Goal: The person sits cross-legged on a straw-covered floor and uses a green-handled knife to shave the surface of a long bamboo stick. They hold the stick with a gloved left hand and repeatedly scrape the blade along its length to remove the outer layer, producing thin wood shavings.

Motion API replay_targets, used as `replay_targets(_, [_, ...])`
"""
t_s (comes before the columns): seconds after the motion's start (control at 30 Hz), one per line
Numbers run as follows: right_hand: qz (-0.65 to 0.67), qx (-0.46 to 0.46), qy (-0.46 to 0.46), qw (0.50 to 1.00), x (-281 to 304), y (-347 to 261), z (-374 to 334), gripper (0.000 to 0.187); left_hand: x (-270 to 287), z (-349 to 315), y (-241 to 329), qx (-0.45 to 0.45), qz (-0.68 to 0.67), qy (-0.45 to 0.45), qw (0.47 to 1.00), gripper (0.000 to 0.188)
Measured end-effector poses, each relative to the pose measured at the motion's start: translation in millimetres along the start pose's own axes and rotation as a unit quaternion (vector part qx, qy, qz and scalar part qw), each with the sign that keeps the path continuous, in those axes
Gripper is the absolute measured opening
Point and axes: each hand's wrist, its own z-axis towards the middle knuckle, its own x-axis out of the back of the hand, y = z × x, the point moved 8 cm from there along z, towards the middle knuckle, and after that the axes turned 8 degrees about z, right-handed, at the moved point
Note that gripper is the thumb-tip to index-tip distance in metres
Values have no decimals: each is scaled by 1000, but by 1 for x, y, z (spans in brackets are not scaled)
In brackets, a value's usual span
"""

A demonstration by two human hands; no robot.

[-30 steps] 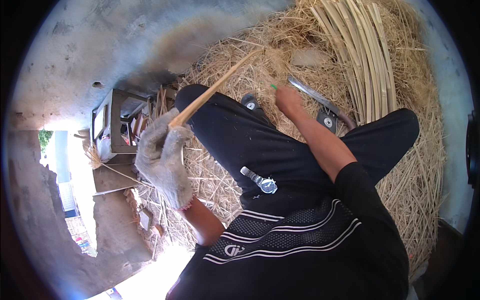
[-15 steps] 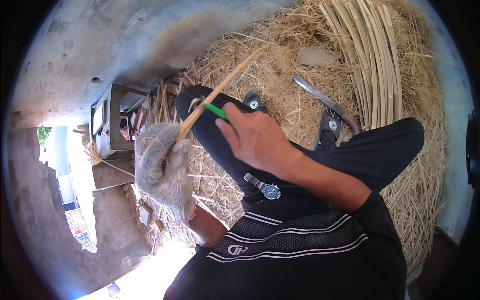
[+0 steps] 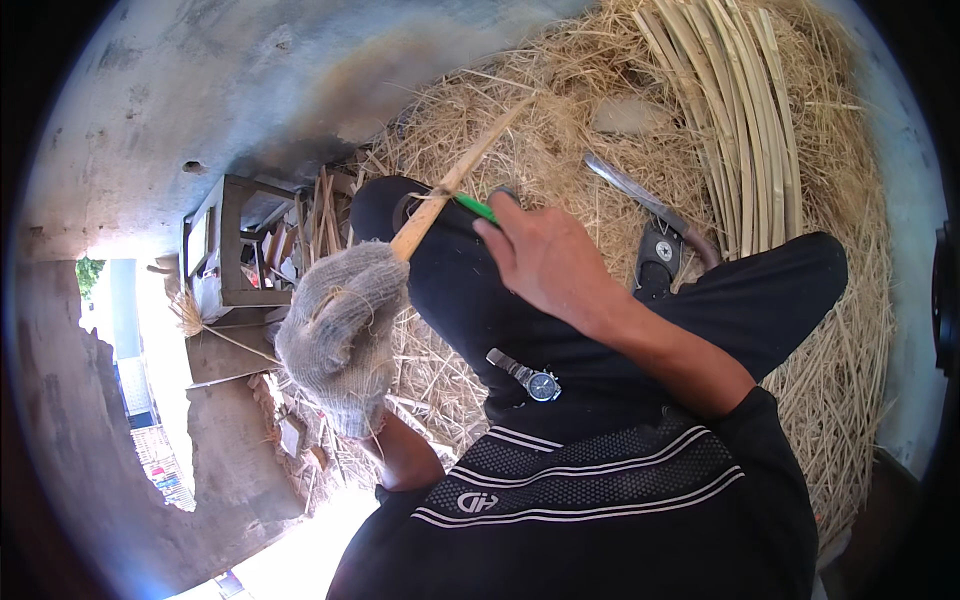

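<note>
In a grey knitted glove, my left hand (image 3: 345, 335) is closed round the lower end of a pale bamboo-like strip (image 3: 480, 150). The strip slants away up and to the right over my left knee. My bare right hand (image 3: 555, 262) grips a small green-handled cutting tool (image 3: 474, 207). Its head lies against the strip's middle, too small to tell its exact kind. A thin curl of shaving (image 3: 428, 194) stands beside the tool's head. Part of the green handle is hidden under my fingers.
A curved-blade knife (image 3: 625, 182) with a brown handle lies by my shoe (image 3: 658, 255). Long split strips (image 3: 735, 120) lie bundled at the far right on straw (image 3: 560, 160). A wristwatch (image 3: 542, 385) rests on my lap. A wooden frame (image 3: 232, 235) with scraps stands left.
The green-handled tool and my right hand have shifted right and slightly up along the strip. My gloved left hand has turned and moved a little right with the strip.
</note>
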Motion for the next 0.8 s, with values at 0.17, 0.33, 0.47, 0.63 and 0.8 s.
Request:
replay_targets(0.17, [10,25,13,1000,-8,-13,-1,23,2,13,18,-96,41,-6,995,32])
replay_targets(0.33, [3,-2,6,1000,-6,-6,3,22,6,15,16,-97,36,-11,995,29])
replay_targets(0.47, [62,47,47,996,-11,-22,-9,20,1,15,12,-98,23,-1,995,30])
replay_targets(0.63, [-25,22,54,998,-12,16,11,20,2,14,6,-69,-17,17,997,30])
replay_targets(0.8, [96,89,67,989,-14,-29,0,19,2,17,6,-80,1,51,995,35])
